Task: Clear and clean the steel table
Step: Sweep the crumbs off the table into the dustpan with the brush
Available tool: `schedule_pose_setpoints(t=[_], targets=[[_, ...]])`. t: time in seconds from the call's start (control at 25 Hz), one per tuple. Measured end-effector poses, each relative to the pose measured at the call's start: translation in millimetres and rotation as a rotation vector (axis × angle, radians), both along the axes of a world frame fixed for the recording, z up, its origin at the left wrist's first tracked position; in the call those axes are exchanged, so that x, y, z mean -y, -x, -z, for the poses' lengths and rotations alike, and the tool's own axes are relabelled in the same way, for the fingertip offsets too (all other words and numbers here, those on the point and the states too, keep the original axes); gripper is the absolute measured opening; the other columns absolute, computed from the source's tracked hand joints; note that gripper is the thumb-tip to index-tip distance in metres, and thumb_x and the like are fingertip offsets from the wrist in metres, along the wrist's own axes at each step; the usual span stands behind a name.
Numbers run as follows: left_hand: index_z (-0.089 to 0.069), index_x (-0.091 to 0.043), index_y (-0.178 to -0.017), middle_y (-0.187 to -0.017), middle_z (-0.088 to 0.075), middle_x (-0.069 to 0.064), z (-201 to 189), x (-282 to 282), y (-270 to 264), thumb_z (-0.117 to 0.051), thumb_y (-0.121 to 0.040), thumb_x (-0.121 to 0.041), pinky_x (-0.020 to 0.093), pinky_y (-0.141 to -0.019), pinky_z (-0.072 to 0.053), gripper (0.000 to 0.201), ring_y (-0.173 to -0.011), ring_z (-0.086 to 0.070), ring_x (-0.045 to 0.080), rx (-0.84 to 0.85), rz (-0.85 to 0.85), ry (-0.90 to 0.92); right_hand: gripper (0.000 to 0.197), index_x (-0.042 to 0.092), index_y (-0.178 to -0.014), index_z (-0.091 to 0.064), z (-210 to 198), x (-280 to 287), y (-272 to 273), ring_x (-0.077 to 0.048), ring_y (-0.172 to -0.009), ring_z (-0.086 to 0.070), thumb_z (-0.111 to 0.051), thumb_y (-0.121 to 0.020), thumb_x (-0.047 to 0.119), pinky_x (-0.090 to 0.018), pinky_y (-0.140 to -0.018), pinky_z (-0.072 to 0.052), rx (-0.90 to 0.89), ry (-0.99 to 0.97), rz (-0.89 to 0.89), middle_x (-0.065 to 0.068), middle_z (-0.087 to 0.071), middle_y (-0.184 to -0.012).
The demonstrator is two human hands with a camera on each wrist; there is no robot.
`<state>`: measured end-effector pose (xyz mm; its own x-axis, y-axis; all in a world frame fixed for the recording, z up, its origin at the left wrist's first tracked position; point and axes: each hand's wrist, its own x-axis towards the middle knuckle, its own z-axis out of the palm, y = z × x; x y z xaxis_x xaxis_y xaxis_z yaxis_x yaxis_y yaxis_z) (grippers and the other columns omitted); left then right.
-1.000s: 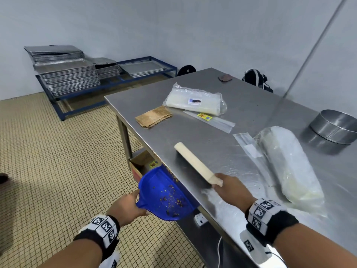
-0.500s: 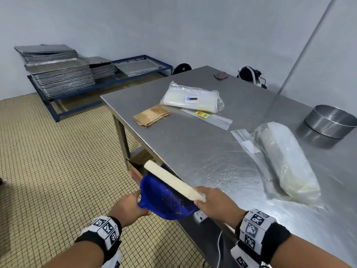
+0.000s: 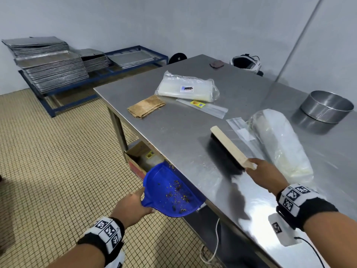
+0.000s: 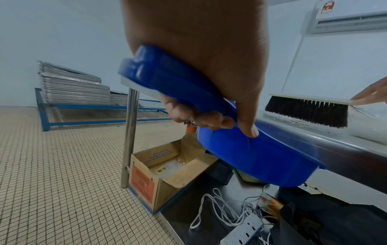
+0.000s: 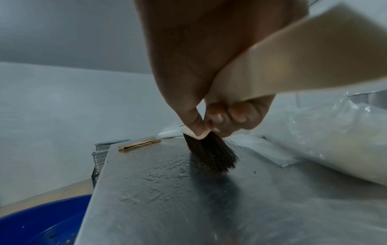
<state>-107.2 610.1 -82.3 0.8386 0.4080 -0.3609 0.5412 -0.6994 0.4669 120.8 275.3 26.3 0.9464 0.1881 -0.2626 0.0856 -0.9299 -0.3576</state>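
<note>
Pale grey walls [image 3: 173, 20] meet a floor [image 3: 58, 171] of small beige tiles. Against the far wall a low blue rack [image 3: 63, 89] carries stacks of metal trays [image 3: 52, 70]. An air conditioner [image 4: 351, 19] is mounted high on the wall.

Left hand [image 3: 133, 206] grips low with curled fingers; right hand [image 3: 263, 174] is extended forward, fingers clenched.

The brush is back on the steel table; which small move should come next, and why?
Probably sweep the brush toward the table edge, above the blue dustpan held by the left hand. Its bristles touch the steel, and fine specks lie between brush and edge.
</note>
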Motion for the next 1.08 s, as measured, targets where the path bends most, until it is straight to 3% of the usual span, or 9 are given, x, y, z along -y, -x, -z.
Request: schedule_pose_setpoints(t=[0.08, 0.16, 0.24, 0.32, 0.48, 0.6, 0.72, 0.84, 1.08], targets=[[-0.036, -0.032, -0.145, -0.075, -0.066, -0.008, -2, 15, 2, -0.074, -0.072, -0.056, 0.026, -0.07, -0.053, 0.086, -0.07, -0.064, 0.006, -0.001, -0.03, 0.012, 0.042, 0.025, -0.134, -0.052, 5, 12, -4, -0.016, -0.065, -0.058, -0.052, -0.092, 0.029, -0.022, -0.045, -0.038, 0.001, 0.011, -0.016, -0.007, -0.066, -0.1], [-0.035, -0.031, -0.146, -0.071, -0.065, -0.008, -5, 28, 4, -0.076, -0.074, -0.051, 0.021, -0.062, -0.05, 0.085, -0.064, -0.064, 0.004, -0.008, -0.063, 0.034, 0.042, 0.024, -0.133, -0.053, 11, 13, 0, -0.025, -0.082, -0.065, -0.053, -0.092, 0.029, -0.027, -0.061, -0.048, 0.012, 0.017, -0.092, -0.008, -0.069, -0.105], [-0.032, -0.03, -0.148, -0.067, -0.066, -0.006, -7, 40, 5, -0.077, -0.075, -0.05, 0.02, -0.061, -0.05, 0.088, -0.061, -0.064, 0.004, -0.028, -0.09, 0.039, 0.041, 0.021, -0.133, -0.054, 15, 11, 9, -0.026, -0.096, -0.065, -0.053, -0.092, 0.028, -0.03, -0.077, -0.049, 0.013, 0.0, -0.205, -0.008, -0.069, -0.111], [-0.033, -0.027, -0.148, -0.062, -0.066, -0.006, -7, 50, 6, -0.077, -0.074, -0.052, 0.023, -0.063, -0.052, 0.089, -0.057, -0.063, 0.004, -0.038, -0.091, 0.027, 0.039, 0.019, -0.131, -0.055, 17, 7, 23, -0.024, -0.093, -0.065, -0.054, -0.092, 0.026, -0.028, -0.077, -0.049, -0.011, -0.062, -0.323, -0.009, -0.069, -0.111], [-0.034, -0.026, -0.147, -0.059, -0.065, -0.005, -8, 62, 9, -0.077, -0.074, -0.05, 0.026, -0.06, -0.055, 0.088, -0.049, -0.057, 0.004, -0.023, -0.102, 0.046, 0.036, 0.019, -0.129, -0.057, 21, -8, 61, -0.009, -0.071, -0.063, -0.056, -0.093, 0.022, -0.018, -0.061, -0.05, -0.104, -0.181, -0.494, -0.005, -0.07, -0.106], [-0.033, -0.025, -0.148, -0.066, -0.069, -0.003, -10, 64, 12, -0.076, -0.075, -0.053, 0.023, -0.059, -0.053, 0.09, -0.055, -0.063, 0.006, -0.029, -0.095, 0.026, 0.042, 0.026, -0.134, -0.053, 27, -17, 83, -0.017, -0.088, -0.067, -0.056, -0.092, 0.027, -0.031, -0.078, -0.056, -0.135, -0.186, -0.546, -0.002, -0.067, -0.119], [-0.033, -0.027, -0.149, -0.068, -0.069, -0.003, -13, 63, 14, -0.076, -0.075, -0.051, 0.021, -0.059, -0.051, 0.089, -0.058, -0.065, 0.006, -0.024, -0.089, 0.025, 0.042, 0.028, -0.134, -0.053, 27, -15, 85, -0.016, -0.089, -0.067, -0.056, -0.092, 0.028, -0.028, -0.08, -0.054, -0.138, -0.2, -0.516, -0.001, -0.067, -0.12], [-0.036, -0.027, -0.146, -0.069, -0.069, -0.003, -13, 63, 15, -0.077, -0.075, -0.049, 0.024, -0.063, -0.056, 0.085, -0.058, -0.064, 0.006, -0.035, -0.08, 0.037, 0.041, 0.023, -0.133, -0.054, 21, 0, 71, -0.008, -0.074, -0.062, -0.057, -0.092, 0.025, -0.018, -0.065, -0.048, -0.101, -0.241, -0.413, -0.004, -0.068, -0.116], [-0.042, -0.029, -0.141, -0.068, -0.066, -0.008, -12, 64, 14, -0.078, -0.074, -0.048, 0.025, -0.072, -0.053, 0.079, -0.063, -0.061, 0.005, -0.007, -0.058, 0.048, 0.043, 0.021, -0.136, -0.05, 4, 54, 23, -0.031, -0.11, -0.06, -0.054, -0.093, 0.029, -0.032, -0.089, -0.046, 0.062, -0.068, -0.069, -0.013, -0.063, -0.124]])
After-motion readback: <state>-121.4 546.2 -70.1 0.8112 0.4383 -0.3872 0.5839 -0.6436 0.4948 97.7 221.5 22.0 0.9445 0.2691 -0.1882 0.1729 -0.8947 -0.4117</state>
